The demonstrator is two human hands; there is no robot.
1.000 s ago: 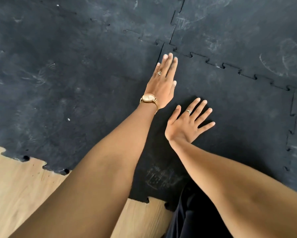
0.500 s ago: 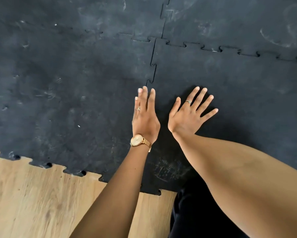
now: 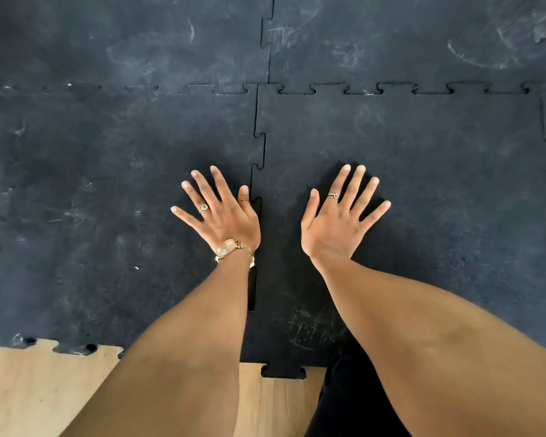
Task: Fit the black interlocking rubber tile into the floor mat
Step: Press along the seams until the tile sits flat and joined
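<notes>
Along the lower left of the frame, bare wooden floor [image 3: 28, 392] shows beneath the toothed edge of the floor mat [image 3: 92, 184], whose scuffed black surface fills the left half and the top of the picture. Your left forearm crosses the lower stretch of the vertical seam [image 3: 255, 171] and hides part of it. Just right of that seam lies the black interlocking rubber tile [image 3: 423, 171], in the centre-right of the frame, its upper teeth meshed with the tile above it. Beside your wrist a dark gap stays open in the seam, so the edge there is not fully seated.

Your left hand [image 3: 224, 216] lies flat on the mat with fingers spread wide, a ring on one finger and a gold watch [image 3: 230, 249] on the wrist, thumb touching the seam. Your right hand [image 3: 334, 225] rests palm down on the tile, fingers fanned apart, ring visible. Neither hand grips anything. Dark clothing [image 3: 350, 402] shows between your forearms at the bottom.
</notes>
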